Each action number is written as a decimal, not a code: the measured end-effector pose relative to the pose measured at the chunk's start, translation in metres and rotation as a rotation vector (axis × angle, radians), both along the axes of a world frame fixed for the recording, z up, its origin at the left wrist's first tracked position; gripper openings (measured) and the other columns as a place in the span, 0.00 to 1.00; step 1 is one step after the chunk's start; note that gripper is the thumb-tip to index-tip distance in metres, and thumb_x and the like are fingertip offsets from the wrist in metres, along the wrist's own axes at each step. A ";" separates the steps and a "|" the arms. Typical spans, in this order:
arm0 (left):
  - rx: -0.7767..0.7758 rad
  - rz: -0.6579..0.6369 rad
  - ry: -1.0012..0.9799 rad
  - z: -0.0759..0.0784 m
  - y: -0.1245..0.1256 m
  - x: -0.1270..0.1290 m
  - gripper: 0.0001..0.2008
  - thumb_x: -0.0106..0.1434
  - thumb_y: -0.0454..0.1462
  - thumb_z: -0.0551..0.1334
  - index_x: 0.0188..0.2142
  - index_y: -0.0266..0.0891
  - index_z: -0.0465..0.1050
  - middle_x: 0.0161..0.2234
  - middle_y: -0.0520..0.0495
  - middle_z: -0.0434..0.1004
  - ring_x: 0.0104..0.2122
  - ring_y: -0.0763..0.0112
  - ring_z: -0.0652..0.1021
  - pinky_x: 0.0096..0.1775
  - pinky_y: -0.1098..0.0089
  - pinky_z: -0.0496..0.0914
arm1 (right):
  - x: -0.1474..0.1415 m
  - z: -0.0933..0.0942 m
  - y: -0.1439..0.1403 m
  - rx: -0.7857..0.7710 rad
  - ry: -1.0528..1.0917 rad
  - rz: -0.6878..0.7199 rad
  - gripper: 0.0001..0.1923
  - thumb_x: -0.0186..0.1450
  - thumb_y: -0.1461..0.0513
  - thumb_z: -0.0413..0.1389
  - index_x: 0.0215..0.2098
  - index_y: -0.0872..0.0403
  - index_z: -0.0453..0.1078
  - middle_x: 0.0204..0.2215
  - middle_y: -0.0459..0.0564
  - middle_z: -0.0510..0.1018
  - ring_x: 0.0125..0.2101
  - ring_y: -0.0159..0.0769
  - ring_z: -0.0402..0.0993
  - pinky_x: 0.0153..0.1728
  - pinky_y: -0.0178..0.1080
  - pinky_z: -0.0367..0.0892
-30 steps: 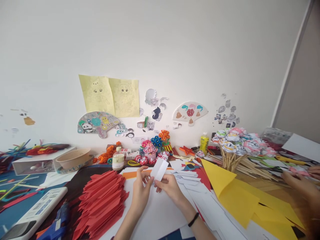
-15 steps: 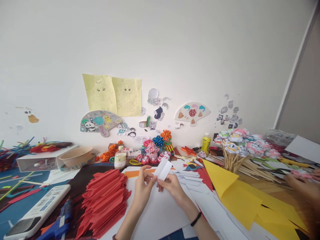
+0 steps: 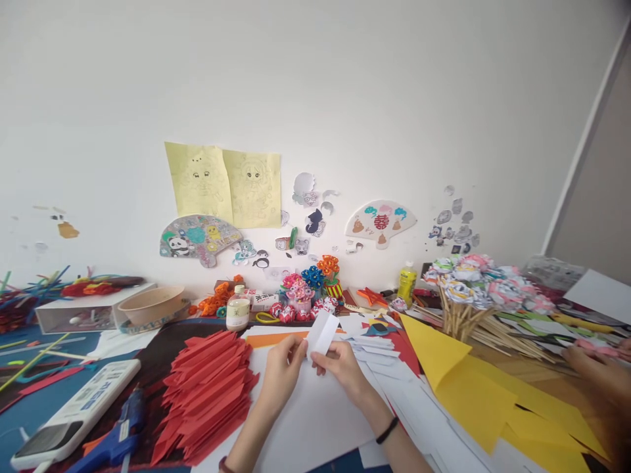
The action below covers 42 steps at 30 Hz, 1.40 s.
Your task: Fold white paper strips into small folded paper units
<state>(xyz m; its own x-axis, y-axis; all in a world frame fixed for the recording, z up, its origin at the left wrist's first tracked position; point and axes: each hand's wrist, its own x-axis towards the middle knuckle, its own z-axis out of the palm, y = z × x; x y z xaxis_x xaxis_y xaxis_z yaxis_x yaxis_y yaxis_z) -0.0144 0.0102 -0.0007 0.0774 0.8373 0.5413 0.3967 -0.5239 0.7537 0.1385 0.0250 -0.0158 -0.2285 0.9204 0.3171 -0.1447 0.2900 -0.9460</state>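
A small folded white paper (image 3: pixel 323 334) is held up between my two hands, over a large white sheet (image 3: pixel 305 420) on the table. My left hand (image 3: pixel 284 361) pinches its left edge with thumb and fingers. Lower on the right side, my right hand (image 3: pixel 338 368) grips the same paper, thumb in front and fingers curled behind. Left of my hands lies a pile of folded red paper strips (image 3: pixel 210 387). On the right, folded white paper pieces (image 3: pixel 377 355) lie in an overlapping row.
Yellow sheets (image 3: pixel 493 394) cover the right side, near paper flowers on sticks (image 3: pixel 466 289). Another person's hand (image 3: pixel 594 364) is at the far right. A blue glue gun (image 3: pixel 121 433), a white power strip (image 3: pixel 79 410) and a small bottle (image 3: pixel 238 310) stand or lie to the left.
My left fingers, spread and raised before, have closed down onto the paper's left edge. The paper stays in nearly the same place, held by both hands.
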 end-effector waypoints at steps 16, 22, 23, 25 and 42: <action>-0.030 -0.021 0.061 -0.003 0.000 0.001 0.16 0.64 0.45 0.53 0.26 0.38 0.67 0.24 0.50 0.72 0.25 0.70 0.71 0.28 0.73 0.62 | 0.002 0.006 0.000 0.004 0.027 -0.094 0.16 0.53 0.53 0.63 0.22 0.59 0.73 0.15 0.46 0.71 0.18 0.31 0.66 0.21 0.33 0.62; -0.056 -0.090 0.022 -0.002 -0.002 0.005 0.17 0.64 0.46 0.54 0.24 0.38 0.66 0.20 0.51 0.71 0.21 0.72 0.70 0.26 0.74 0.62 | 0.002 0.007 -0.001 -0.020 0.051 -0.116 0.16 0.52 0.53 0.64 0.21 0.59 0.73 0.14 0.45 0.70 0.17 0.30 0.65 0.21 0.33 0.60; -0.052 -0.081 0.011 -0.003 -0.002 0.005 0.17 0.64 0.46 0.54 0.24 0.38 0.65 0.20 0.51 0.70 0.21 0.72 0.69 0.25 0.74 0.62 | 0.001 0.007 -0.002 -0.020 0.058 -0.115 0.15 0.52 0.54 0.64 0.22 0.59 0.73 0.14 0.45 0.70 0.17 0.30 0.65 0.21 0.33 0.60; -0.044 -0.067 -0.004 -0.006 -0.002 0.006 0.17 0.64 0.46 0.54 0.23 0.38 0.65 0.20 0.52 0.70 0.20 0.73 0.69 0.25 0.74 0.62 | 0.001 0.006 -0.002 -0.020 0.073 -0.112 0.15 0.53 0.54 0.63 0.22 0.59 0.73 0.14 0.45 0.70 0.18 0.30 0.64 0.21 0.33 0.59; 0.042 -0.013 0.037 -0.002 -0.005 0.006 0.14 0.64 0.41 0.53 0.24 0.38 0.65 0.21 0.52 0.69 0.22 0.72 0.68 0.27 0.74 0.61 | 0.005 -0.002 0.008 -0.071 0.064 0.030 0.17 0.52 0.54 0.64 0.25 0.62 0.74 0.16 0.48 0.73 0.17 0.31 0.67 0.22 0.34 0.62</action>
